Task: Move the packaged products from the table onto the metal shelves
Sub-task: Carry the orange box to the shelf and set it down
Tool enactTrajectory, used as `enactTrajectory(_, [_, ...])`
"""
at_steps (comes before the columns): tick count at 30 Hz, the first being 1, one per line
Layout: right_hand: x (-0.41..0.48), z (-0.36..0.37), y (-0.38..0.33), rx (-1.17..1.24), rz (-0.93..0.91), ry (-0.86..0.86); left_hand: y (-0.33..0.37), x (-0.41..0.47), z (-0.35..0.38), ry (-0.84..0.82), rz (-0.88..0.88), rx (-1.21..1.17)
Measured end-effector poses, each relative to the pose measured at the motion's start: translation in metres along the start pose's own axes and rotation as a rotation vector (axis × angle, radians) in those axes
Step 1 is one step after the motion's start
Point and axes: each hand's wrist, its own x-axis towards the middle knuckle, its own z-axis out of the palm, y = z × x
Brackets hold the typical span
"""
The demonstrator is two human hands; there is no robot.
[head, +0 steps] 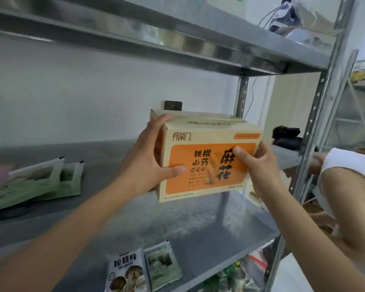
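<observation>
My left hand (148, 163) covers left end of orange box (207, 157); my right hand (259, 165) hides its right edge, fingers behind, out of sight. Box underside not visible. Small print on box front blurred, unreadable. Green pouches (36, 182) at 9 o'clock cut by frame edge, labels smeared. Mushroom packet (125, 272) at 6 o'clock cropped at bottom. Clutter on top shelf (156, 39) at 1 o'clock blurred, can't identify. Dark object (287, 135) at 3 o'clock partly behind shelf post (316, 123). Second person's arm (343, 186) cut by right edge.
</observation>
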Motion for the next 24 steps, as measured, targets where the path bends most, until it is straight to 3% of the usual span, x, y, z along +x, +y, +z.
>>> enactTrajectory(11, [0.161,-0.053,0.077,-0.076,0.026,-0.062,-0.047,0.136,0.098,-0.066,-0.081,0.083])
enactTrajectory(24, [0.331,-0.107,0.162,-0.175,0.140,0.013,-0.118,0.295,0.212,-0.096,-0.085,0.055])
